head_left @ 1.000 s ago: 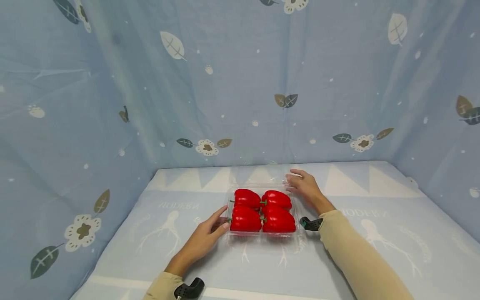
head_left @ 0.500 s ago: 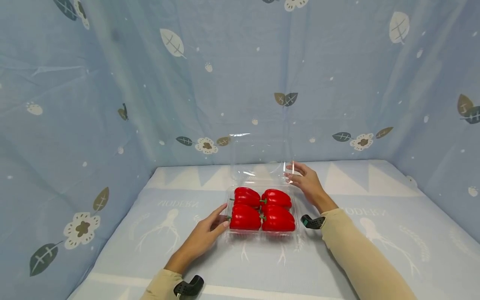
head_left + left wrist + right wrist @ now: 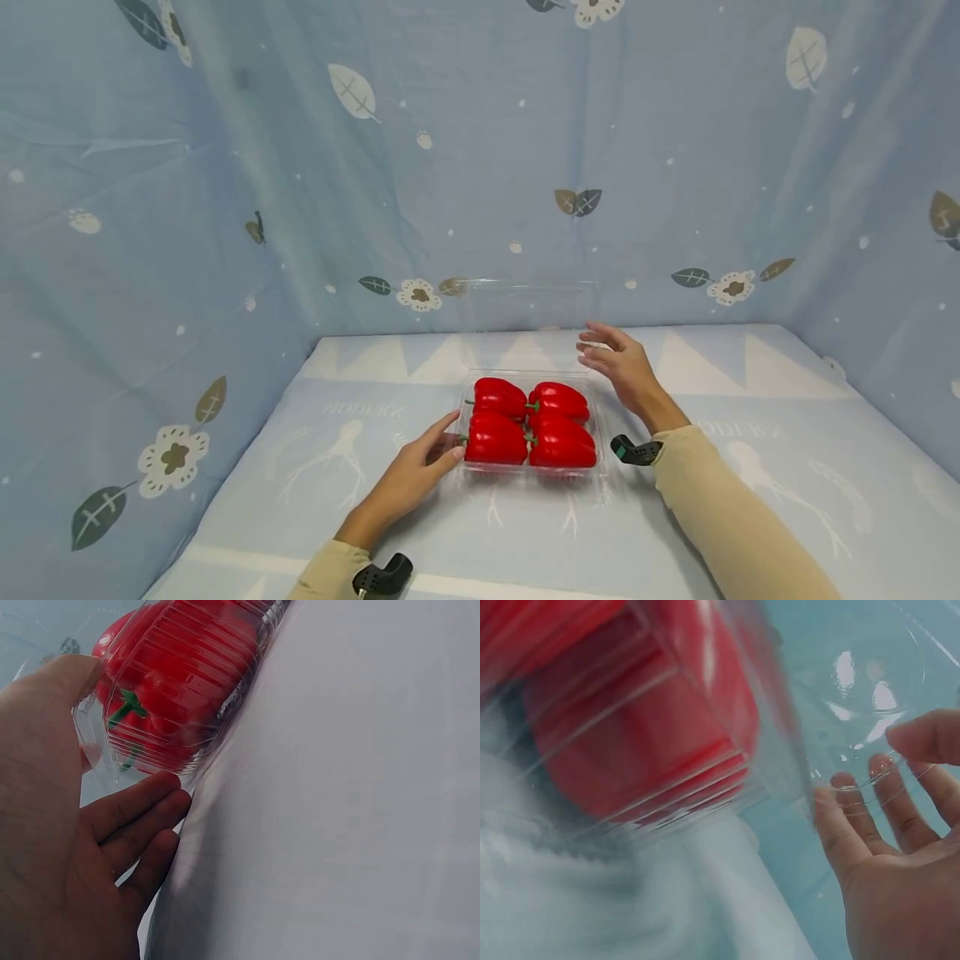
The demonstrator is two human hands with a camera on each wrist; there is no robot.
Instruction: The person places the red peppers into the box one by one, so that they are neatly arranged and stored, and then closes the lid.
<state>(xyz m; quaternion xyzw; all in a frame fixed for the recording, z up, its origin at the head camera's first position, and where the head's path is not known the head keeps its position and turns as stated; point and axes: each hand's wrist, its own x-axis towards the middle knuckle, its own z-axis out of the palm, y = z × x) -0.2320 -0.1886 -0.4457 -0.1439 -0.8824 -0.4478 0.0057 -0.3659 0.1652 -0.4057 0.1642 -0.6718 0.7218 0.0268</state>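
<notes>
A clear plastic clamshell box point(image 3: 528, 471) holds several red bell peppers point(image 3: 495, 437) with green stems. Its transparent lid point(image 3: 528, 325) stands raised at the back, hinged to the far edge. My left hand point(image 3: 405, 475) rests at the box's left side, thumb near the front corner. In the left wrist view its fingertips point(image 3: 169, 784) lie against the low ribbed wall, beside a pepper's green stem point(image 3: 124, 709). My right hand point(image 3: 622, 362) is at the lid's right edge, fingers loosely bent. Through the clear plastic, several fingers point(image 3: 892, 802) show behind the lid in the right wrist view.
The box sits on a pale blue and white patterned cloth point(image 3: 300, 467) covering the table. Blue leaf-print curtains point(image 3: 480, 167) enclose the back and both sides. A black wrist device point(image 3: 382, 575) is on the left wrist, another point(image 3: 633, 450) on the right.
The lid has swung up from lying low behind the box to standing raised. My right hand has risen slightly with it. My left hand has stayed at the box's left side.
</notes>
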